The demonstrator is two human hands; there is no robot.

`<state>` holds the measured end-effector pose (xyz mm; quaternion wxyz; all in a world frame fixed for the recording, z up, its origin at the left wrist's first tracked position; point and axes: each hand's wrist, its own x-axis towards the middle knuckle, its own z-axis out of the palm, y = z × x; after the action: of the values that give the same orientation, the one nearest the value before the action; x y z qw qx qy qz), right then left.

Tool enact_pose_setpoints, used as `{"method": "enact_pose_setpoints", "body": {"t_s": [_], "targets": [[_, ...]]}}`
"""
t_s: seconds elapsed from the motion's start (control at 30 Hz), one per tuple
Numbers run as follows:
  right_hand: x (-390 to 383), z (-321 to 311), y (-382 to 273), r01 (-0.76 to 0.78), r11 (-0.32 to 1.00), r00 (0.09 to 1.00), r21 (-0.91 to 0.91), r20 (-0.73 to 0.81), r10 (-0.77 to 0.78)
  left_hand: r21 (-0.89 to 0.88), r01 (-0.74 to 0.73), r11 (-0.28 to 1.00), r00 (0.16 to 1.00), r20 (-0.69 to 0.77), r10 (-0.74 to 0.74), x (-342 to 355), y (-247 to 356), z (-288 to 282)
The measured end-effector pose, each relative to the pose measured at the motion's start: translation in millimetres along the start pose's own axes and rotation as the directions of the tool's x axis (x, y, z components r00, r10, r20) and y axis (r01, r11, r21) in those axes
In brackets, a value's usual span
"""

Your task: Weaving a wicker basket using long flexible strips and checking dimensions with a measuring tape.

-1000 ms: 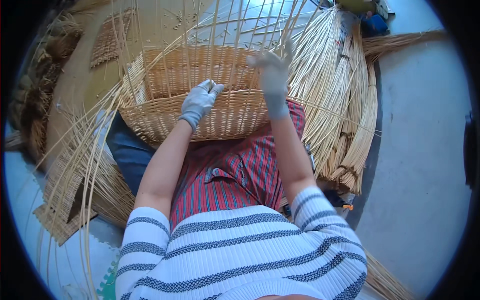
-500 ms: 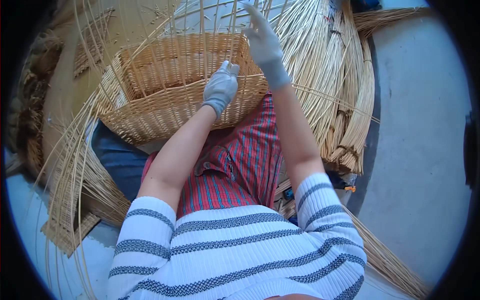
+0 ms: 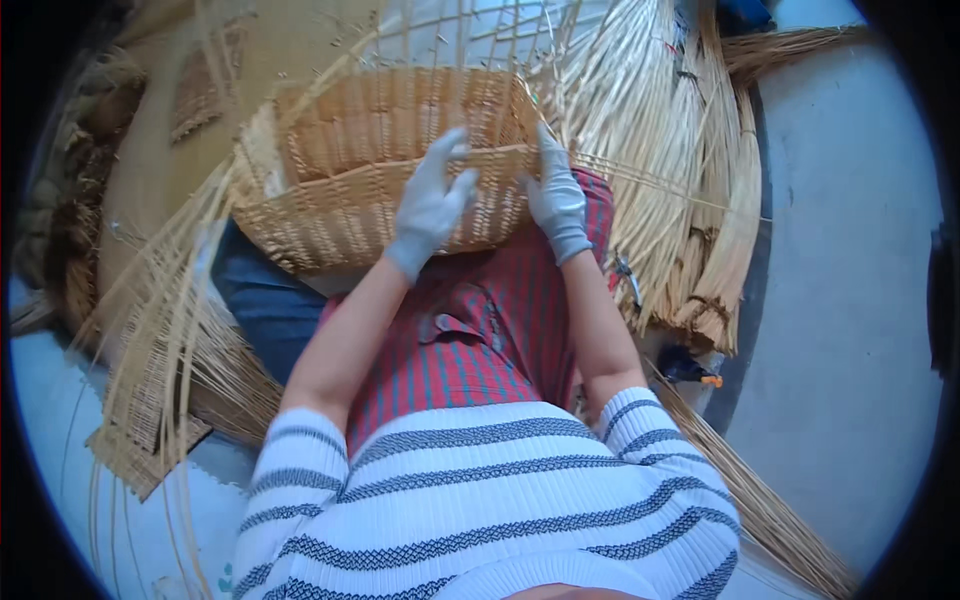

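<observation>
A woven wicker basket [image 3: 330, 210], with long upright canes rising from its rim, rests across my lap on red striped and dark blue cloth. My left hand [image 3: 432, 200] wears a pale grey glove and is at the basket's front wall, right of its middle, with fingers apart and slightly blurred. My right hand [image 3: 555, 205], also gloved, grips the basket's right end, fingers at the rim and thumb toward the front wall. Loose long canes [image 3: 190, 280] trail from the basket's left end down past my left side.
Thick bundles of pale reeds [image 3: 720, 240] lie to the right, with a darker bundle [image 3: 780, 45] behind. More long canes [image 3: 760, 500] lie at lower right. Woven pieces [image 3: 205, 80] lie at back left and another [image 3: 145, 450] at lower left. Brown fibrous material [image 3: 75, 230] lines the far left.
My right hand has come down from the raised canes to the basket's right end. My left hand has loosened its hold at the rim, its fingers now apart, and sits slightly lower.
</observation>
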<state>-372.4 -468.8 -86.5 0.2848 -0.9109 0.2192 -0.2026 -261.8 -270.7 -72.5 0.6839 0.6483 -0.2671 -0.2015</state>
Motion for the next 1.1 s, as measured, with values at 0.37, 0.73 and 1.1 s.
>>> {"method": "enact_pose_setpoints", "body": {"t_s": [0.37, 0.73, 1.1], "targets": [[-56, 128, -248, 0.276, 0.794, 0.644, 0.541, 0.51, -0.571, 0.039, -0.105, 0.994, 0.697, -0.709, 0.102, -125, 4, -319], [-101, 139, -361, 0.689, 0.346, 0.199, 0.636, 0.293, -0.935, 0.67, -0.058, 0.74, 0.912, -0.267, 0.313, -125, 73, -284], [60, 141, -200, -0.372, 0.218, 0.925, 0.902, 0.38, 0.008, -0.039, -0.272, 0.962, 0.634, -0.759, 0.148, -96, 47, -298]]}}
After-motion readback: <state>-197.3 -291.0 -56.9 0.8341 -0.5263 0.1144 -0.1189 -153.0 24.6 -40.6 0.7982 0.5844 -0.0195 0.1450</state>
